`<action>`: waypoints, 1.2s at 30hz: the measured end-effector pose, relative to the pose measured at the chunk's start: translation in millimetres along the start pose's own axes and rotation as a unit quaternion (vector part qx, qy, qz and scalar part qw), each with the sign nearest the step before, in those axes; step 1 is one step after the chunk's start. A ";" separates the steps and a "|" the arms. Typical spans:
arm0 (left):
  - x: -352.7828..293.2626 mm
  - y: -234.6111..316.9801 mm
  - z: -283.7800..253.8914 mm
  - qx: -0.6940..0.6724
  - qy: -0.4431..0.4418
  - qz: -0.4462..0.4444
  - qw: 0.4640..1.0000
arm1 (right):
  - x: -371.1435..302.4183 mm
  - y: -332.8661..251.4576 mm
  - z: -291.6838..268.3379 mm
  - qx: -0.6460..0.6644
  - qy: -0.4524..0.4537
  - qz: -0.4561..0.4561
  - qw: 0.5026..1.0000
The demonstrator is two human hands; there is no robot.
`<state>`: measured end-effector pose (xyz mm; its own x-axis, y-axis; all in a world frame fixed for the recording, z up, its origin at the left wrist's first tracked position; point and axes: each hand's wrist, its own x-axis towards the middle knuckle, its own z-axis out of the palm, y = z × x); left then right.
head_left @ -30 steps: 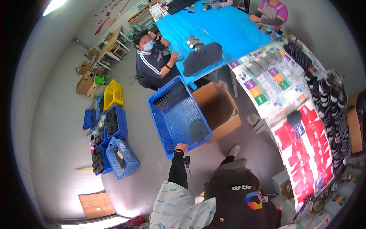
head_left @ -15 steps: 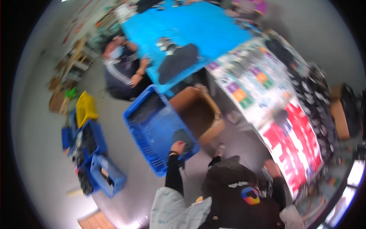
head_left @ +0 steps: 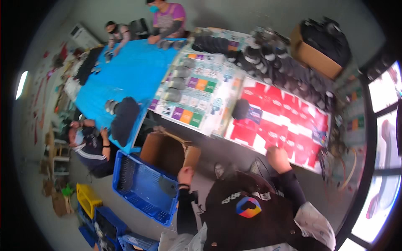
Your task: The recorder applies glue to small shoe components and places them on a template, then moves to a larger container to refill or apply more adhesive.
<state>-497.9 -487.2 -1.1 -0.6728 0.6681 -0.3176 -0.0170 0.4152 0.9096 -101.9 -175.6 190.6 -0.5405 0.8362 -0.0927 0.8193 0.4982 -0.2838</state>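
Observation:
My left hand (head_left: 185,175) is over the right edge of a blue plastic crate (head_left: 121,190), beside an open cardboard box (head_left: 190,158). Its fingers are loosely bent, with nothing visible in them. Inside the crate, near that hand, lies a flat dark grey piece (head_left: 167,185); more dark pieces line the crate's left end. My right hand (head_left: 278,159) hovers at the near edge of a table covered with red and white printed sheets (head_left: 268,125). Its fingers are apart and hold nothing I can see. A rounded dark piece (head_left: 240,109) lies on the sheets' left part.
A blue-topped table (head_left: 130,75) bears a dark pile (head_left: 125,121). One person (head_left: 90,144) sits at its left side; two others are at its far end. Rows of dark items (head_left: 289,69) line the right table's back. Yellow (head_left: 88,200) and blue crates stand lower left.
The view has swung right toward the red and white sheets. My left hand has let go of the dark grey piece, now in the crate. My right hand has moved over the table edge.

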 end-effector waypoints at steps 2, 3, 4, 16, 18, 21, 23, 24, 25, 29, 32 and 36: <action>16.2 12.7 11.9 0.212 0.035 0.150 0.965 | -12.3 24.2 23.3 0.054 -0.059 -0.067 0.995; 31.8 58.7 93.4 0.296 0.009 0.148 0.944 | -37.2 72.6 28.6 0.069 -0.054 -0.002 0.996; 41.0 91.6 139.1 0.311 0.007 0.186 0.932 | -51.8 91.3 11.5 0.071 -0.066 -0.008 0.995; 190.6 171.1 391.2 0.759 0.131 0.230 0.595 | -65.9 203.3 -20.8 0.275 -0.017 0.090 0.957; 198.4 175.5 418.9 0.770 0.097 0.219 0.592 | -72.4 211.7 -22.3 0.247 -0.022 0.075 0.966; 215.2 173.7 421.4 0.791 0.081 0.187 0.577 | -63.0 210.2 -33.1 0.225 -0.063 0.030 0.972; 223.8 175.1 386.8 0.728 0.112 0.096 0.670 | -38.4 174.7 -60.0 0.254 -0.161 0.015 0.954; 224.1 178.3 354.3 0.645 0.154 0.047 0.747 | -27.1 148.7 -73.4 0.301 -0.094 -0.078 0.946; 222.0 192.9 335.8 0.549 0.180 0.010 0.816 | -12.2 124.6 -95.9 0.340 -0.018 -0.150 0.928; 130.0 282.0 339.9 0.369 -0.015 0.067 0.927 | 45.4 39.9 -169.6 0.847 -0.098 -0.302 0.426; 3.0 375.7 297.4 0.442 -0.149 0.154 0.871 | 57.2 -65.9 -211.7 0.808 -0.207 -0.410 0.370; -78.0 373.2 264.9 0.192 0.029 0.397 0.897 | 43.6 -131.9 -194.5 0.768 -0.177 -0.385 0.481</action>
<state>-255.8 -220.8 292.1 -0.3977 0.8185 0.4146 0.7330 0.0116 0.6802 -196.3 -160.3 409.6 -0.7919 0.3130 0.5243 -0.6095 -0.3547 -0.7090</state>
